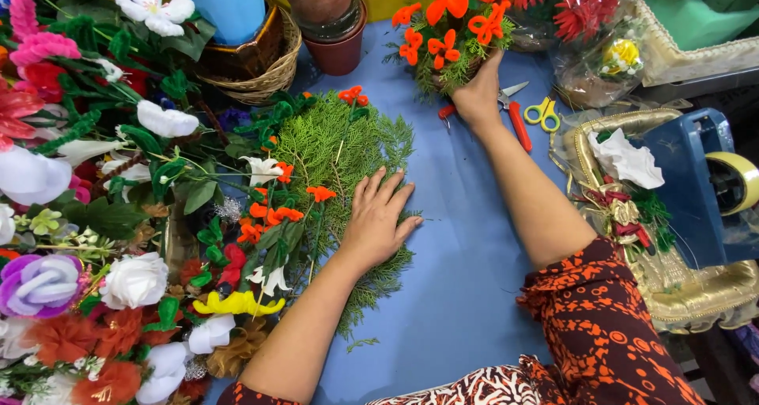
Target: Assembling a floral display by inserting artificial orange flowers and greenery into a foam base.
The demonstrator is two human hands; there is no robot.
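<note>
1. Far left of the frame, a heap of artificial flowers in pink, white and purple point(87, 176) is piling up.
2. Centre: the left hand point(378, 219) is lying flat, fingers spread, on soft, feathery green fern sprigs point(336, 148). They look light and floppy, so best grabbed by the stems.
3. Upper centre-right: the right hand point(478, 96) is closing around a small bunch of orange fabric flowers point(451, 25).
4. Right: a blue tape dispenser point(696, 183) is sitting there, no labels readable.

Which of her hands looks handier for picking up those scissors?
Probably the right hand: it holds the orange-flowered bunch right beside the red-handled scissors. The left hand lies flat on the green fern sprays, farther away.
</note>
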